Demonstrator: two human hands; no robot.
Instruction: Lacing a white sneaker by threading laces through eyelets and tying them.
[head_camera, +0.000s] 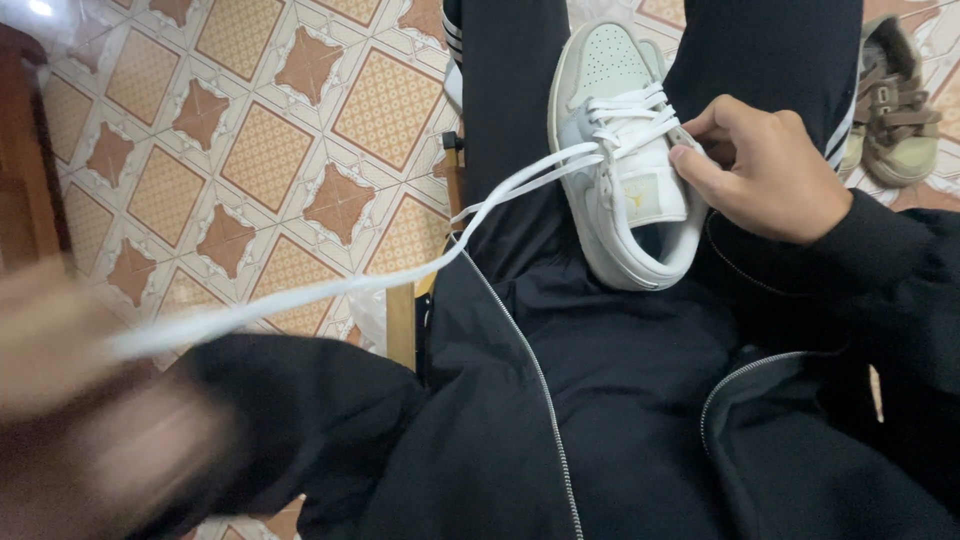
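Patterned orange floor tiles (260, 150) lie below; a white sneaker (625, 160) rests on the lap. The right hand (765, 170) grips the sneaker's side. Left of the sneaker, the blurred left hand (60, 340) pulls the white lace (400, 265) taut. A tan shoe (895, 110) sits right of the sneaker.

At lower left the left hand (60, 350) is a blur, its grip on the lace (330, 285) unclear. The second shoe (895, 105) is cut by the right edge.
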